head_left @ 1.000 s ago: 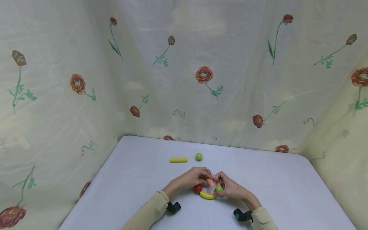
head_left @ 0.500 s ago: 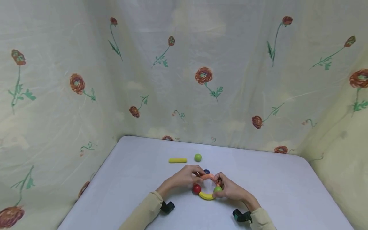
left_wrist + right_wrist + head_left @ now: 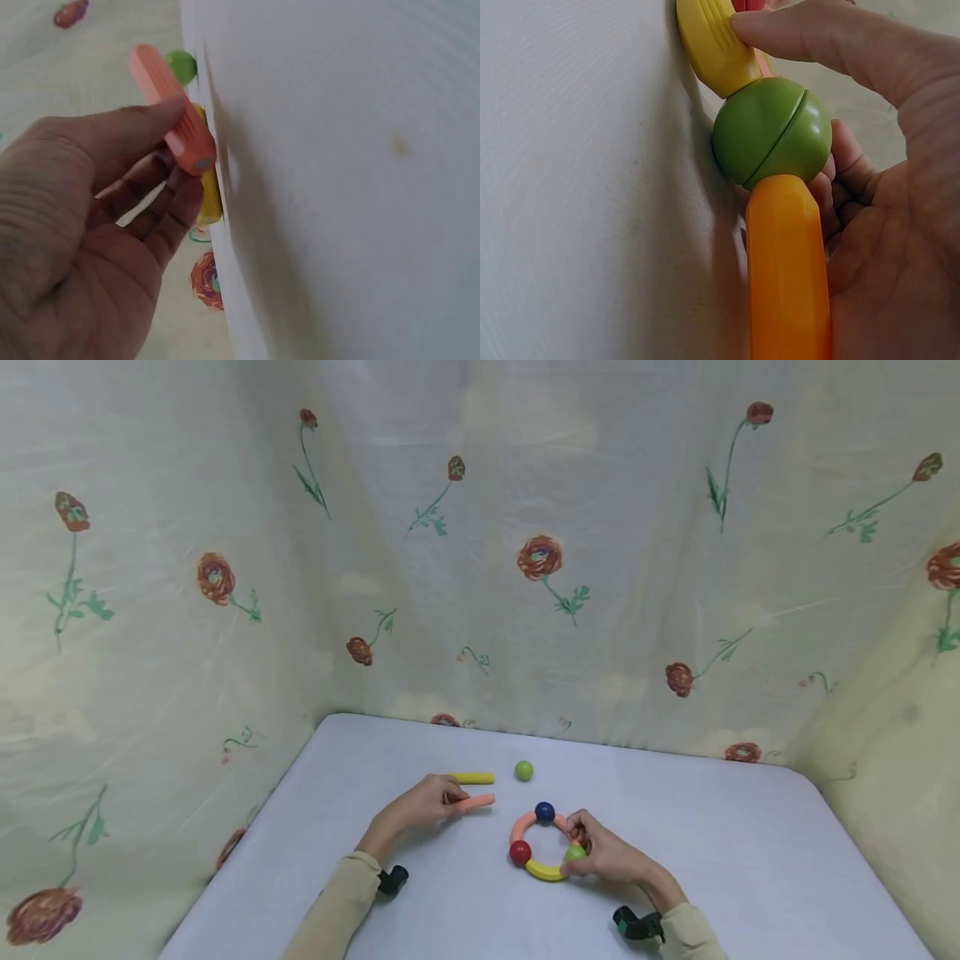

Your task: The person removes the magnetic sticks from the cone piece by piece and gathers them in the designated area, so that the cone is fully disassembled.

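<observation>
My left hand (image 3: pixel 420 802) pinches a straight salmon-pink stick (image 3: pixel 476 803) between thumb and fingers, raised over the table in the left wrist view. A ring of curved sticks and balls lies on the table, and my right hand (image 3: pixel 611 856) grips its right side. The ring joins a blue ball (image 3: pixel 545 812), a red ball (image 3: pixel 520 852) and a green ball (image 3: pixel 772 131) with two pink curved sticks and a yellow curved stick (image 3: pixel 543 871). My right thumb touches the yellow one. An orange stick (image 3: pixel 789 270) extends from the green ball under my right palm.
A straight yellow stick (image 3: pixel 480 778) lies just beyond my left hand, partly covered by it. Right of it sits a loose green ball (image 3: pixel 524 770). The white table (image 3: pixel 712 827) backs onto a flower-patterned curtain (image 3: pixel 637 543).
My left hand has moved left, away from the ring, carrying the straight pink stick. The ring's blue ball and far pink stick now show fully. My right hand keeps its grip on the ring.
</observation>
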Tool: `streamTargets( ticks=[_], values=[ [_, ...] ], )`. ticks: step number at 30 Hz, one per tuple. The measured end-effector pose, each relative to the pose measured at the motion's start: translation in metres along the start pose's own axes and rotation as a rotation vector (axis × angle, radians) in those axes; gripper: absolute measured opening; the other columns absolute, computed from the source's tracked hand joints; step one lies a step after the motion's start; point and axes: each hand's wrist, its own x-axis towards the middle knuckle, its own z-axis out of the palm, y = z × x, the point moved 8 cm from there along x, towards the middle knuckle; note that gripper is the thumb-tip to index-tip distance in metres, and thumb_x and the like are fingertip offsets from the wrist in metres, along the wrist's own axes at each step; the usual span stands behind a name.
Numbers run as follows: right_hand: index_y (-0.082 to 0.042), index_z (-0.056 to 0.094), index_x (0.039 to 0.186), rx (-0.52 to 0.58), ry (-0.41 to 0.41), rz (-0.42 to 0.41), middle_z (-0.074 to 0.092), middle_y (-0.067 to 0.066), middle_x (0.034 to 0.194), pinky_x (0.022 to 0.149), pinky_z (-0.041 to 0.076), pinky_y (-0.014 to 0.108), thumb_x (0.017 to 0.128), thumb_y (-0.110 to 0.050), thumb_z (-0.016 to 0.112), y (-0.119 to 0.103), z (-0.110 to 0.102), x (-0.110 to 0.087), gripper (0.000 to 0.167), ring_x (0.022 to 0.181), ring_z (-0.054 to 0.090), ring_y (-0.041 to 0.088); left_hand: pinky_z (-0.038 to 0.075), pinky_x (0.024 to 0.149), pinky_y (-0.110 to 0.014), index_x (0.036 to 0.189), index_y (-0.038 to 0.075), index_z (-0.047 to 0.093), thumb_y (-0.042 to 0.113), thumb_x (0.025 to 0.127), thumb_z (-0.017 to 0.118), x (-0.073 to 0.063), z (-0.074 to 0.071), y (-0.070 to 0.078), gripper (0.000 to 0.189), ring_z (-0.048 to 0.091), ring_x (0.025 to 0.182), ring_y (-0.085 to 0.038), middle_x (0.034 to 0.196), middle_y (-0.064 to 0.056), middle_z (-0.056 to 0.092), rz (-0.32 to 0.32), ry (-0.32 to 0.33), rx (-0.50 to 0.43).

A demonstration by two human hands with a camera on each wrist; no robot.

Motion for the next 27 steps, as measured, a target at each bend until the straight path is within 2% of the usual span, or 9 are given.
streamTargets(
  ticks=[7,10,13,16,19,23,25,27],
  values=[
    [-0.002,0.038,0.116,0.008,-0.010,-0.009,0.041,0.010,0.101,0.075,0.038,0.024,0.073,-0.016,0.081,0.000,0.001,0.000,0.063,0.092,0.040,0.022,0.051,0.093,-0.038,0.105,0.007,0.075,0.011,0.089,0.068,0.004,0.002,-0.006,0.018,0.059,0.102,-0.016,0.102,-0.001,0.067,-0.016,0.005,0.060],
    [-0.002,0.038,0.116,0.008,-0.004,-0.005,0.041,0.010,0.101,0.075,0.039,0.024,0.073,-0.016,0.082,0.000,0.001,0.001,0.063,0.092,0.040,0.022,0.051,0.093,-0.038,0.105,0.006,0.075,0.012,0.089,0.068,0.005,0.003,-0.007,0.018,0.059,0.102,-0.017,0.104,-0.002,0.067,-0.027,0.009,0.090],
    [-0.002,0.038,0.116,0.007,0.001,0.001,0.041,0.010,0.101,0.075,0.039,0.024,0.073,-0.015,0.082,0.000,0.001,0.001,0.063,0.092,0.040,0.022,0.048,0.098,-0.040,0.114,0.009,0.071,0.026,0.090,0.068,0.004,0.002,-0.003,0.030,0.055,0.112,-0.020,0.118,-0.005,0.064,-0.019,0.042,0.131],
    [-0.003,0.037,0.116,0.010,0.003,0.004,0.041,0.010,0.102,0.075,0.039,0.024,0.073,-0.016,0.082,0.000,0.001,0.000,0.064,0.093,0.040,0.022,0.044,0.101,-0.044,0.126,0.011,0.063,0.041,0.089,0.067,0.003,0.006,0.012,0.048,0.051,0.121,-0.024,0.130,-0.007,0.058,0.008,0.079,0.095],
    [-0.004,0.037,0.118,0.007,-0.001,-0.001,0.042,0.010,0.103,0.076,0.039,0.024,0.073,-0.017,0.082,-0.001,0.000,-0.002,0.064,0.093,0.040,0.022,0.043,0.102,-0.046,0.135,0.011,0.054,0.050,0.086,0.066,0.002,0.026,0.037,0.064,0.049,0.125,-0.026,0.135,-0.009,0.053,0.019,0.045,0.019],
    [-0.004,0.036,0.122,0.005,-0.044,-0.030,0.043,0.012,0.106,0.076,0.039,0.024,0.077,-0.016,0.078,0.000,-0.003,-0.005,0.063,0.094,0.041,0.022,0.042,0.103,-0.042,0.142,0.011,0.044,0.061,0.079,0.068,-0.001,0.067,0.070,0.084,0.045,0.125,-0.022,0.138,-0.008,0.046,-0.007,-0.040,0.070],
    [-0.003,0.034,0.125,0.019,-0.084,-0.048,0.044,0.015,0.114,0.079,0.042,0.026,0.080,-0.014,0.074,0.000,-0.006,-0.007,0.061,0.099,0.045,0.023,0.040,0.103,-0.040,0.142,0.008,0.043,0.062,0.076,0.071,-0.002,0.080,0.080,0.089,0.043,0.123,-0.022,0.137,-0.009,0.043,-0.010,-0.032,0.106],
    [-0.003,0.034,0.127,0.025,-0.113,-0.042,0.045,0.016,0.120,0.082,0.043,0.030,0.082,-0.012,0.071,0.002,-0.011,-0.010,0.059,0.103,0.047,0.025,0.041,0.101,-0.039,0.141,0.007,0.043,0.061,0.074,0.073,-0.002,0.087,0.085,0.091,0.043,0.120,-0.021,0.136,-0.009,0.043,-0.027,-0.006,0.123]
  ],
)
